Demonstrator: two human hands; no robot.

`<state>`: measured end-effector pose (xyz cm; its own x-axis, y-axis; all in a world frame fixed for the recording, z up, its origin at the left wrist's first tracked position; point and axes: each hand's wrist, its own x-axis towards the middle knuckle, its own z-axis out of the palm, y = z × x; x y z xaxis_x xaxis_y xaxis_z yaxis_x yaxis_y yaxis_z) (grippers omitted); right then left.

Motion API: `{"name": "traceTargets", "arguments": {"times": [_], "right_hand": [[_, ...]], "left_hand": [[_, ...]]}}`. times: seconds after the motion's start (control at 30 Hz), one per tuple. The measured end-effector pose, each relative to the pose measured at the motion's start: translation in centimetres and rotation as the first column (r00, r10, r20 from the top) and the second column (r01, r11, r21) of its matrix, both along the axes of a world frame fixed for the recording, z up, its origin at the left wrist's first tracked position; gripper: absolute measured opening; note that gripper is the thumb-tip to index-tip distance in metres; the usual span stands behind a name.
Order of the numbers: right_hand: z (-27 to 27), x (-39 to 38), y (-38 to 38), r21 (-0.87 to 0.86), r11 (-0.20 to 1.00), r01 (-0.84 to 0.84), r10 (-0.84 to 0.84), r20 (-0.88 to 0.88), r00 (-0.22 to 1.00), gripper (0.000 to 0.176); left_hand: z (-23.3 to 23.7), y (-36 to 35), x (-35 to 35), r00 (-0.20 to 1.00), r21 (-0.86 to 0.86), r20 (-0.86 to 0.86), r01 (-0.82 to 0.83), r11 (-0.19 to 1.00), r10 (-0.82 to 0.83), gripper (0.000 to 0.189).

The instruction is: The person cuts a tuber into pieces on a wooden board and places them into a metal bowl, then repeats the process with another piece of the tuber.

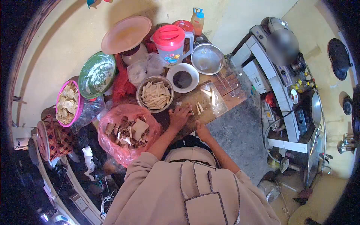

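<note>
My left hand point(180, 116) rests on the near left part of a cutting board point(220, 107), fingers bent downward; anything beneath them is hidden. Beside its fingertips, my right hand point(203, 132) is closed around a knife point(193, 113), whose thin blade points away from me over the board; the handle is covered. Pale cut sticks point(199, 107) lie on the board, with a longer pale piece point(213, 98) farther right. Just beyond my left hand, a metal bowl point(140, 103) holds many similar sticks. A pink plastic bag point(106, 139) of peelings and scraps sits left of my left forearm.
Behind the board stand a white bowl of dark liquid point(183, 76), a sieve point(207, 60) and a red-lidded pitcher point(170, 43). Leftward are a green basin point(89, 69) and a pink basket point(78, 98) of pale slices. A tiled counter point(270, 69) stands right, across the grey floor point(243, 135).
</note>
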<state>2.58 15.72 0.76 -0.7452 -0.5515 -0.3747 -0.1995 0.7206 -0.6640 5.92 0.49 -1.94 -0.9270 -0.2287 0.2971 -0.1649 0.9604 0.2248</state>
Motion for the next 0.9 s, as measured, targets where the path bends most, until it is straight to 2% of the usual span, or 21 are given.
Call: {"name": "traceTargets", "arguments": {"times": [0.13,0.2,0.3,0.37,0.43,0.5,0.6,0.7,0.8,0.9], "right_hand": [[1.1,0.6,-0.4,0.083,0.994,-0.077,0.078,-0.007,0.997,0.039],[0.8,0.2,-0.5,0.163,0.983,-0.081,0.077,0.032,0.997,0.036],[-0.8,0.2,1.3,-0.107,0.992,-0.059,0.049,-0.099,0.994,0.036],[-1.3,-0.1,2.7,-0.013,1.0,0.007,-0.005,0.187,0.982,0.042],[-2.5,-0.3,3.8,0.027,0.999,-0.021,0.015,0.205,0.979,0.046],[-3.3,-0.4,4.3,0.02,0.993,-0.115,0.116,-0.04,0.992,0.045],[-2.5,-0.4,4.0,0.094,0.993,-0.077,0.094,-0.186,0.978,0.043],[2.2,0.0,2.6,0.296,0.955,-0.012,0.069,-0.184,0.981,0.04],[2.6,-0.3,2.6,0.384,0.923,-0.02,0.084,-0.151,0.985,0.04],[2.0,-0.9,3.4,0.278,0.959,-0.049,0.111,-0.21,0.971,0.039]], "left_hand": [[-0.4,-0.5,0.7,0.999,-0.096,-0.038,0.005,0.995,-0.008,0.038],[-0.2,-0.5,0.4,0.999,0.01,-0.022,0.028,1.0,-0.027,0.041],[0.8,-0.4,-0.1,0.999,0.099,0.034,0.037,0.994,-0.041,0.046],[1.9,-0.2,-0.4,0.998,0.119,0.039,0.05,0.992,-0.055,0.047],[2.6,-0.4,-0.6,0.998,0.11,0.001,0.07,0.991,-0.07,0.044],[3.1,-1.0,-0.9,0.994,0.221,0.015,0.1,0.97,-0.106,0.046],[3.0,-1.1,-1.0,0.989,0.31,0.047,0.12,0.943,-0.141,0.048],[2.4,-1.0,-1.2,0.986,0.282,0.091,0.106,0.953,-0.137,0.052],[1.7,-0.9,-1.2,0.985,0.246,0.121,0.092,0.965,-0.125,0.054],[0.9,-0.9,-1.4,0.987,0.273,0.131,0.051,0.961,-0.09,0.053]]}}
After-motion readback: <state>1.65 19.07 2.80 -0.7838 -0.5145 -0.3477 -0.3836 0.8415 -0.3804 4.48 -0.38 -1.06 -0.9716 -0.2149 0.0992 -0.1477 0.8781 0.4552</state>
